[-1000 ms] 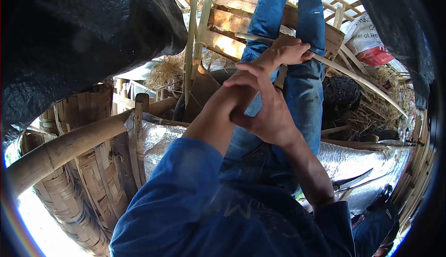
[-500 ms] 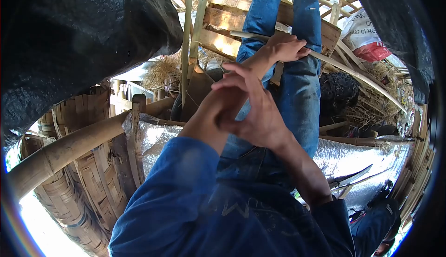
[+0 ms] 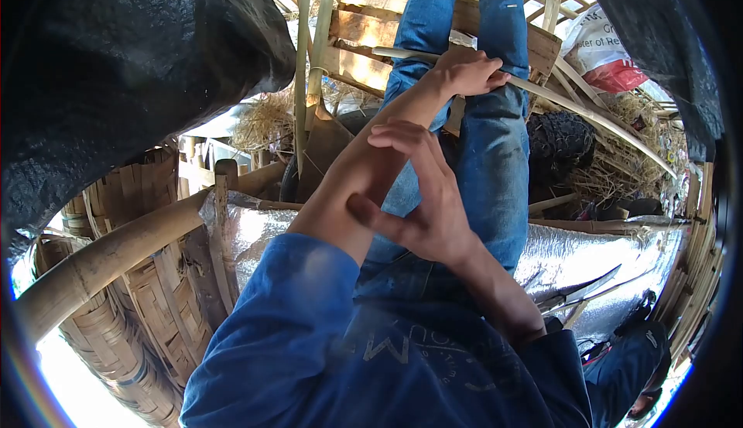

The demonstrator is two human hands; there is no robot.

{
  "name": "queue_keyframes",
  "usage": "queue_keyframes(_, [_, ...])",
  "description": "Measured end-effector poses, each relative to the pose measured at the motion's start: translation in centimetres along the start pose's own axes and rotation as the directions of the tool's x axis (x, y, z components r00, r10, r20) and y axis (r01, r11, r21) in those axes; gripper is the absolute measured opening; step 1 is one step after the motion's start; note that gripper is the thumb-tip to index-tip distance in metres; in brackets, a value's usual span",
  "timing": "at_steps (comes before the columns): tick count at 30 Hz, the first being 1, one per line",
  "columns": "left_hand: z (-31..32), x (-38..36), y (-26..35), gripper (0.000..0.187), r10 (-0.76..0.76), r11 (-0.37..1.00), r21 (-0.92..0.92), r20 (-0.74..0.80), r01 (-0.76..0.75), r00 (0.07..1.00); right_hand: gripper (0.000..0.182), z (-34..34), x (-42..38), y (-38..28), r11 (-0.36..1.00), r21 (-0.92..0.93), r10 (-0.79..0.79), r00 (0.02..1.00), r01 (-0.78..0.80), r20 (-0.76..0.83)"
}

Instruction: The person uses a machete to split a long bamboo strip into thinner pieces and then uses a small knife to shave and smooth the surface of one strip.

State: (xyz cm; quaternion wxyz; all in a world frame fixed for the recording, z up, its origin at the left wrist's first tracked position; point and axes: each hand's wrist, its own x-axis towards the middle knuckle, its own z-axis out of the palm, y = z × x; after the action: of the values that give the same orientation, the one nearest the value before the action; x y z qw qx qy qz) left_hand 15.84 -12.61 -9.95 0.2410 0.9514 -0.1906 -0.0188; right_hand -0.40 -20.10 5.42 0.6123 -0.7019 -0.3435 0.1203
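Across the thighs of the jeans (image 3: pixel 495 157) lies a long, pale, slightly curved strip (image 3: pixel 596 118) that looks like split bamboo. My left hand (image 3: pixel 468 70) is closed on it, with the arm stretched forward. Part of the strip is hidden under that hand, and its short end shows to the left. My right hand (image 3: pixel 426 207) is at my left forearm (image 3: pixel 360 172), fingers curved and thumb apart, holding nothing. Its thumb and fingertips overlap the bare skin there.
Black plastic sheeting (image 3: pixel 139 64) hangs at upper left. A bamboo pole (image 3: pixel 116 254) and woven panels stand left. Wooden slats (image 3: pixel 356 29) are ahead. Straw (image 3: pixel 619 149) and a white-and-red sack (image 3: pixel 611 49) lie right. A blade-like tool (image 3: pixel 580 292) rests on silvery foil.
My right hand, blurred before, has moved slightly down and its fingers now show clearly on the left forearm. My left hand keeps its grip on the strip; the view has shifted slightly.
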Motion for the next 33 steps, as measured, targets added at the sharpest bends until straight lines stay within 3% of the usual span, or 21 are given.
queue_keyframes(2, [-0.3,-0.3,-0.1,0.047,-0.014,1.0,0.01,0.0,0.014,1.0,0.066,0.7,-0.1,0.8,0.987,-0.16,-0.007,0.999,0.001,-0.039])
queue_keyframes(5, [-0.1,0.0,-0.1,0.047,0.014,1.0,0.009,-0.028,-0.014,1.0,0.071,-0.1,0.6,0.6,0.99,-0.089,0.112,0.994,-0.113,-0.009])
queue_keyframes(8, [-0.2,-0.2,0.2,0.047,-0.021,1.0,0.004,0.013,0.021,1.0,0.077,0.1,0.4,-1.3,0.997,0.022,0.068,0.997,-0.069,0.048])
queue_keyframes(11, [-0.5,-0.2,0.1,0.048,-0.038,0.999,0.017,0.023,0.037,0.999,0.08,0.2,0.5,-0.2,0.988,-0.074,0.137,0.989,-0.133,0.05])
queue_keyframes(18, [0.3,-0.3,0.0,0.047,-0.02,1.0,0.002,-0.002,0.02,1.0,0.078,0.2,0.1,-0.6,0.999,-0.042,0.038,0.996,-0.034,0.081])
queue_keyframes(20, [-0.1,0.2,-0.1,0.047,-0.005,1.0,0.014,-0.013,0.005,1.0,0.073,-0.4,-0.1,2.1,0.987,-0.156,0.023,0.997,-0.034,-0.072])
queue_keyframes(21, [-0.3,0.0,0.1,0.047,-0.018,1.0,-0.006,0.009,0.018,1.0,0.073,-1.0,-0.7,3.0,0.987,-0.156,0.027,0.997,-0.038,-0.07])
queue_keyframes(23, [-0.3,-0.4,0.0,0.047,-0.044,0.999,-0.028,0.027,0.044,0.999,0.061,-2.2,-1.5,4.3,0.986,0.074,0.168,0.929,-0.152,-0.331])
queue_keyframes(24, [0.0,-0.4,-0.2,0.045,-0.006,1.0,-0.006,-0.048,0.006,0.999,0.061,-2.2,-2.0,3.7,0.986,0.073,0.168,0.931,-0.153,-0.325])
queue_keyframes(25, [0.1,-0.4,-0.1,0.043,0.036,0.999,0.019,-0.119,-0.034,0.992,0.053,-2.1,-3.1,2.4,0.986,-0.165,-0.063,0.974,0.027,-0.217])
queue_keyframes(26, [0.2,-0.3,-0.1,0.043,0.038,0.999,0.013,-0.119,-0.037,0.992,0.046,-2.1,-3.8,1.7,0.901,-0.371,-0.264,0.963,0.224,-0.059])
queue_keyframes(27, [0.0,-0.2,0.0,0.045,-0.003,1.0,-0.006,-0.049,0.002,0.999,0.046,-1.5,-4.1,2.2,0.9,-0.378,-0.261,0.963,0.219,-0.062])
queue_keyframes(28, [-0.1,0.1,-0.1,0.046,-0.039,0.999,-0.019,0.024,0.04,0.999,0.042,-0.3,-4.5,3.1,0.839,-0.386,-0.329,0.922,0.385,0.203])
queue_keyframes(29, [0.0,0.0,0.1,0.046,-0.031,0.999,-0.021,0.028,0.032,0.999,0.04,0.3,-4.8,3.7,0.769,-0.345,-0.366,0.812,0.539,0.454])
queue_keyframes(30, [0.5,-0.1,0.0,0.046,-0.04,0.997,-0.059,0.046,0.043,0.998,0.046,-1.1,-2.9,3.5,0.742,-0.62,0.079,0.887,0.253,0.456])
queue_keyframes(31, [0.3,0.2,-0.3,0.046,-0.05,0.994,-0.09,0.053,0.054,0.997,0.046,-2.1,-2.2,4.2,0.734,-0.626,0.069,0.889,0.261,0.452])
queue_keyframes(33, [0.2,0.0,-0.4,0.047,-0.028,1.0,-0.012,0.027,0.028,0.999,0.05,-3.9,-1.4,5.0,0.827,-0.55,-0.072,0.993,0.112,0.094])
